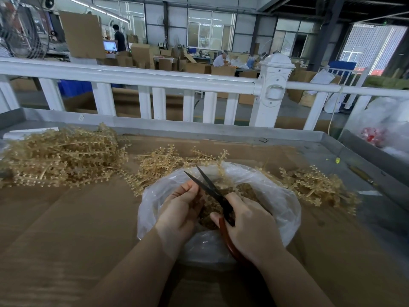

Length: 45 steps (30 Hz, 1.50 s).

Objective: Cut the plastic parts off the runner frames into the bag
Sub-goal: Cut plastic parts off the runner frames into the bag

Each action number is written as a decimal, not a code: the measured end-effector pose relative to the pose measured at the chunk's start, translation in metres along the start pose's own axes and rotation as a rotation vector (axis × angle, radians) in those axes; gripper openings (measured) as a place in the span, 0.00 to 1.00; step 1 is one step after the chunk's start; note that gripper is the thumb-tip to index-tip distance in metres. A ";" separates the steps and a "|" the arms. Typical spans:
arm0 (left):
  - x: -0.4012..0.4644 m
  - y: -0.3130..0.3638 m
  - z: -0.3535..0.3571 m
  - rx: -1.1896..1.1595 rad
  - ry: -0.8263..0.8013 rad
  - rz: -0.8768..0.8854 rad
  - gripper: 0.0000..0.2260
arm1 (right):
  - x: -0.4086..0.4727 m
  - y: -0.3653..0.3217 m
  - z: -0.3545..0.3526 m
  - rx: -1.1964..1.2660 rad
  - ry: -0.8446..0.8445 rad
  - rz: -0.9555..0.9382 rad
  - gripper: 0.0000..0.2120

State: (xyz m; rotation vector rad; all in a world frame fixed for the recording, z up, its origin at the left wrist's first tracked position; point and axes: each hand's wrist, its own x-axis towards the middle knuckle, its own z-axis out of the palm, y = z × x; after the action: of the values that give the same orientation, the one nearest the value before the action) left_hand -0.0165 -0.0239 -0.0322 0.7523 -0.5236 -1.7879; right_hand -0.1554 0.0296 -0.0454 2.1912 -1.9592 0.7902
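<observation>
Runner frames (66,158) piled tan and spiky on the cardboard (66,229) — big heap far left, smaller heap (159,165) just behind the bag, third bunch (314,187) off to the right. Clear plastic bag (276,196) sitting open in the middle, already holding a dark mound of cut parts (245,189).

Left hand (179,209) curled over the bag mouth, fingers pinched together near the blades, presumably on a bit of frame — too hidden behind the knuckles to tell what exactly. Right hand (250,224) wrapped round the red handles of the scissors (212,189), blades spread apart and pointing up and away, crossing right beside the left fingertips.

Biggest worry by far: those left fingertips practically touching the inner blade. Closing without checking could nip skin instead of plastic. Second one — a snipped part pinging off sideways, missing the bag and landing on the cardboard, since the cut seems to sit near the left rim rather than dead centre. Also a thin floppy bag edge, easy to catch between the blades and slit.

Nearest fresh frames just beyond the bag's far edge, an easy reach forward for the left hand; the big heap well apart to the left.
</observation>
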 end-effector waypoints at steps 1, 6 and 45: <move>-0.001 0.000 0.000 0.000 -0.012 -0.003 0.10 | 0.000 0.000 0.000 0.004 -0.001 -0.001 0.20; -0.004 0.001 0.001 0.061 -0.058 -0.003 0.09 | 0.003 -0.003 -0.001 0.015 -0.005 -0.013 0.18; -0.002 -0.001 -0.001 0.121 -0.113 0.048 0.02 | 0.006 -0.008 0.007 0.000 0.068 -0.068 0.21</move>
State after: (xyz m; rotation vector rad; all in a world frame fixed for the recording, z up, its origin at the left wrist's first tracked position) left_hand -0.0156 -0.0214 -0.0330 0.7179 -0.7248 -1.7734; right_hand -0.1460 0.0232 -0.0466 2.1876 -1.8435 0.8426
